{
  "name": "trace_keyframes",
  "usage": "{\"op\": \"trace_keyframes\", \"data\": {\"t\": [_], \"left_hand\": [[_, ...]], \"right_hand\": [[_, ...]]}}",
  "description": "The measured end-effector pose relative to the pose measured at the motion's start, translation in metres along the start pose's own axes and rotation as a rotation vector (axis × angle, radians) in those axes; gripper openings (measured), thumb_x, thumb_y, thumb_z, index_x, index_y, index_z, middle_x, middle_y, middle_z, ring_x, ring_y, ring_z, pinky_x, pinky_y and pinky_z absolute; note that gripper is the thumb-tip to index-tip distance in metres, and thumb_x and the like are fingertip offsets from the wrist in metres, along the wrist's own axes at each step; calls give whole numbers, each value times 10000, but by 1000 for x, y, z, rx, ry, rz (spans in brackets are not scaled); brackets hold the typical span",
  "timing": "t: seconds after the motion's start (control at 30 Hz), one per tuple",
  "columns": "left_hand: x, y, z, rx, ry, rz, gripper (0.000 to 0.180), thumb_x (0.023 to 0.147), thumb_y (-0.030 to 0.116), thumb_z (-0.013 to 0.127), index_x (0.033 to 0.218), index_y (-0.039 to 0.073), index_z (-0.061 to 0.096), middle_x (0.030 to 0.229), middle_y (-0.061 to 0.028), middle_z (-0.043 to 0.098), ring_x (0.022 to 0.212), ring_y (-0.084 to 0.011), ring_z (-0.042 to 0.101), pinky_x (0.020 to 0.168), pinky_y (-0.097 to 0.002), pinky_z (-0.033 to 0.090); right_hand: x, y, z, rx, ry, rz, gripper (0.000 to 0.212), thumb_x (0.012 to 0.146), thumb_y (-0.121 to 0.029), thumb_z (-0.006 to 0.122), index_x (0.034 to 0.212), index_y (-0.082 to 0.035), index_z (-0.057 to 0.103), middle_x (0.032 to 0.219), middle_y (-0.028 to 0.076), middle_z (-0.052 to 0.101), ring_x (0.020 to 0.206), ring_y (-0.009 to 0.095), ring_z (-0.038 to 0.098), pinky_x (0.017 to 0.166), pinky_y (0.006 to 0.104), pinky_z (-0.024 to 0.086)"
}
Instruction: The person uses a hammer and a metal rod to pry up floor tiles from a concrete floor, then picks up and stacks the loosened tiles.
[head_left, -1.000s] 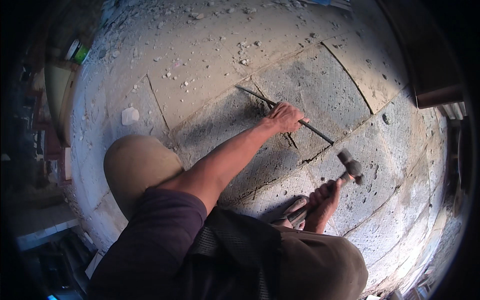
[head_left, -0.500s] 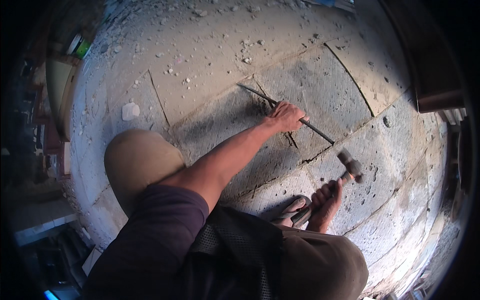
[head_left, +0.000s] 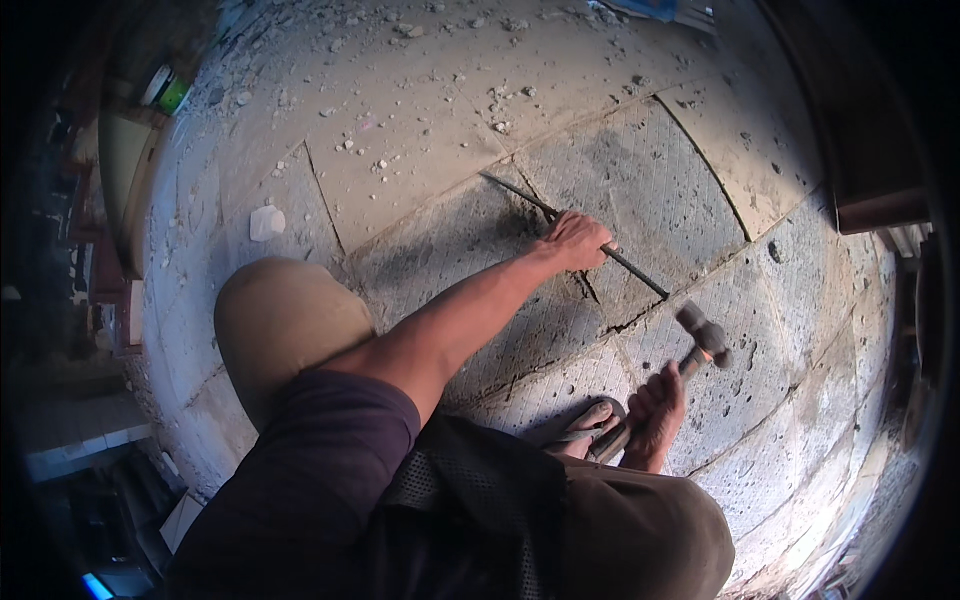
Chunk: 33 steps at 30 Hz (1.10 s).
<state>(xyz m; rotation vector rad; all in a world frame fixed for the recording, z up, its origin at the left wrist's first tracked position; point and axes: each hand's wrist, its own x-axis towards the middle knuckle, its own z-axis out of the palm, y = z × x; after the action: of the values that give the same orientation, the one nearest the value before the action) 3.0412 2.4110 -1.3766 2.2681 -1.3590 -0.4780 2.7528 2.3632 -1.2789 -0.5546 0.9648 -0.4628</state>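
Note:
My left hand [head_left: 577, 241] is wrapped round the middle of a long, thin metal chisel [head_left: 637, 272]. The chisel slants across the floor, its far tip at the seam between the bare patch and an intact tile, its other end pointing back toward the hammer. In my right hand [head_left: 655, 418], low beside my foot, is a hammer [head_left: 703, 335] gripped by its handle. The hammer's head is just off the chisel's near end, not touching it. Between the hands lies rough, ridged grey bedding [head_left: 640, 170] with cracks and grid lines.
Tan tiles [head_left: 420, 170] strewn with rubble border the bare patch at the far side. A pale chunk [head_left: 267, 223] lies left of my knee. My sandalled foot [head_left: 597, 415] is close to the hammer handle. Dark wooden furniture [head_left: 880, 210] stands at the right.
The view has shifted slightly, so the floor sits a little lower and to the right. Both hands keep their holds; the hammer head remains close to the chisel's end.

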Motion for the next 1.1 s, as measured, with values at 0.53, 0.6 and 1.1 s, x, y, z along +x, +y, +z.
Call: {"op": "trace_keyframes", "data": {"t": [0.53,0.6,1.1], "left_hand": [[-6,1,-6,-7,-28,-30,161,820,191,654,824,44,718,683,-191,649,627,-334,642,680,-434,523],[-3,5,-10,4,-45,-34,151,806,172,646,855,55,727,731,-193,668,672,-335,658,701,-432,531],[0,-3,-2,56,-138,-123,234,746,131,644,948,75,748,798,-189,700,732,-317,691,714,-420,552]], "right_hand": [[6,18,4,69,13,19,191,969,-278,586,830,-183,495,572,-96,313,416,31,248,349,217,218],[4,9,-5,68,109,-98,141,975,-270,575,888,-179,513,573,-91,311,420,31,245,347,218,217],[6,3,-9,103,65,-46,152,978,-231,564,873,-144,497,585,-90,309,434,22,261,343,207,227]]}}
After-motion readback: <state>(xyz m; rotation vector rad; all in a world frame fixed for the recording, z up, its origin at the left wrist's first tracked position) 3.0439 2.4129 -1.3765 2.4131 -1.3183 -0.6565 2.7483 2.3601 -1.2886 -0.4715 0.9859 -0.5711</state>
